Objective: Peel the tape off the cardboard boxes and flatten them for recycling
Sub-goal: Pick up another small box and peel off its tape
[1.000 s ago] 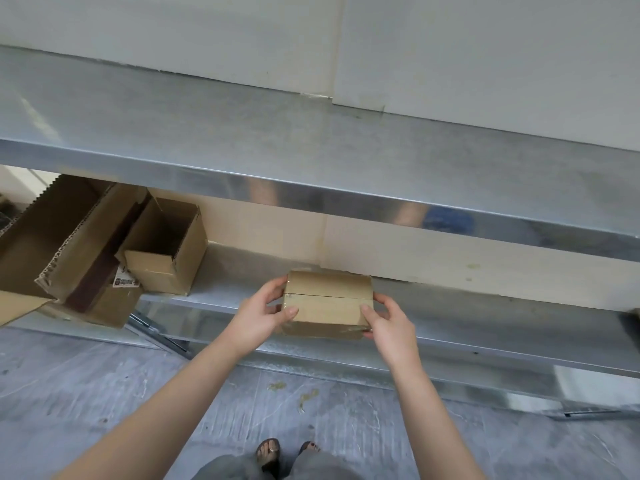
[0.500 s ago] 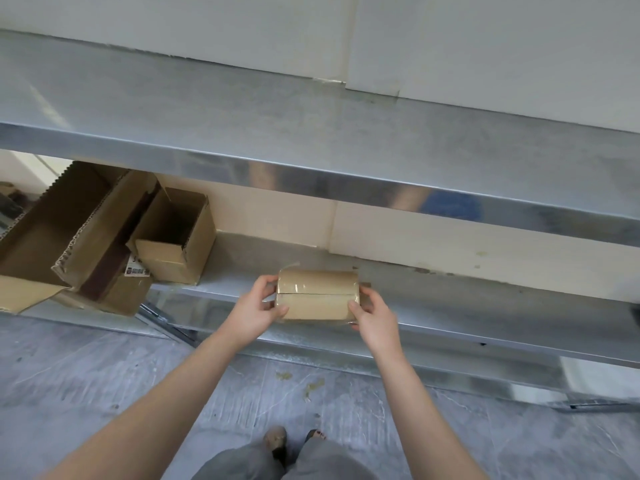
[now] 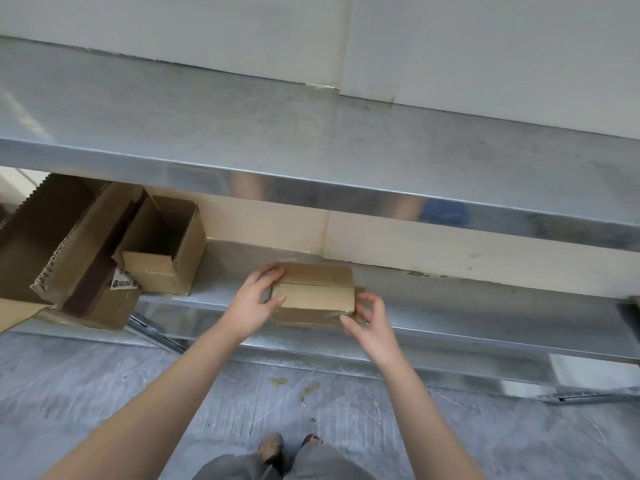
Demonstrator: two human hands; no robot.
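Observation:
A small closed cardboard box (image 3: 315,296), sealed with clear tape along its top seam and front, sits at the front of the lower metal shelf (image 3: 485,306). My left hand (image 3: 254,303) grips the box's left end, thumb on the front and fingers over the top. My right hand (image 3: 372,323) is at the box's lower right corner. Its thumb touches the taped front edge and its curled fingers wrap the right end. Whether it pinches tape or only the box is unclear.
An open small box (image 3: 162,261) and larger opened cartons (image 3: 52,244) crowd the lower shelf's left end. The upper metal shelf (image 3: 311,140) overhangs the work spot. My feet (image 3: 273,448) stand on the grey concrete floor.
The box has tipped so its taped top faces me more and sits lower on the shelf. My right hand slid from the right end down to the lower right corner.

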